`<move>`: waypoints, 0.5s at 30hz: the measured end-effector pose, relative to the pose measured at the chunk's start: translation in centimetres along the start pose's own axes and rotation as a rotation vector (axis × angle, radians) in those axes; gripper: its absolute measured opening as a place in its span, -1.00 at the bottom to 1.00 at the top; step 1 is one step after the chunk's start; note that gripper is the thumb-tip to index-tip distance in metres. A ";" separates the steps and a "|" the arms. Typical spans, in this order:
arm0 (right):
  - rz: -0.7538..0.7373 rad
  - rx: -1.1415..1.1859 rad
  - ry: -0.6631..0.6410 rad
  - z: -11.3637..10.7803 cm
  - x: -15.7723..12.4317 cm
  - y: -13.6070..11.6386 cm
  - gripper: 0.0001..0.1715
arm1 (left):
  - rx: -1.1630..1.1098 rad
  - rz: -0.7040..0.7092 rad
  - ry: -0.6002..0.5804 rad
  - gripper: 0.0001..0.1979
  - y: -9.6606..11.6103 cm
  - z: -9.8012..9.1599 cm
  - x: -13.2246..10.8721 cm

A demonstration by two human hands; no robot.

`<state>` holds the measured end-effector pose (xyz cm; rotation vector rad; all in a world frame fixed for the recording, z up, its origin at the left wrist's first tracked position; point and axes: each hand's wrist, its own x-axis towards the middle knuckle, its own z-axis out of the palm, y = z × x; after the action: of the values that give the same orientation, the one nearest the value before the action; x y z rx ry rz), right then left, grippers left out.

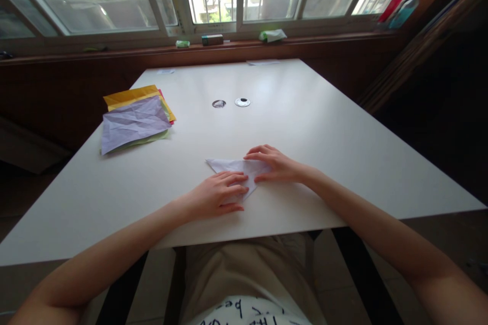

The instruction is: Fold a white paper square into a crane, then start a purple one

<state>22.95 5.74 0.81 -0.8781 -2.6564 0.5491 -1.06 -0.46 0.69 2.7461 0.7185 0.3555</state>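
A sheet of white paper (225,164), folded into a triangle, lies flat near the front edge of the table with its point toward me. My left hand (223,194) rests across its lower left part, palm down, fingers stretched out and slightly apart. Over the right corner lies my right hand (276,165), its thumb and fingers apart and touching the paper. Both hands cover parts of the triangle, so its right corner and some of its left edge are hidden.
A stack of coloured sheets lies to the left, with a crumpled pale purple sheet (135,121) above a yellow sheet (131,95). Two round inserts, one a silver-rimmed disc (242,102), sit mid-table. Small packets, including a green-and-white packet (272,35), line the windowsill (152,50).
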 end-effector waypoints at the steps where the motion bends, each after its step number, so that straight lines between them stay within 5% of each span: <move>1: 0.009 0.006 -0.013 -0.2 -0.1 0.2 -0.36 | 0.000 0.000 0.002 -0.62 0.0 0.0 0.0; 15: 0.115 0.165 -0.076 -2.8 -1.5 4.7 -0.30 | -0.014 0.012 0.003 -0.61 0.0 -0.2 0.1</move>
<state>27.52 9.04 0.98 -0.9827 -2.5928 0.8324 -1.01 -0.34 0.89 2.7386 0.6977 0.3653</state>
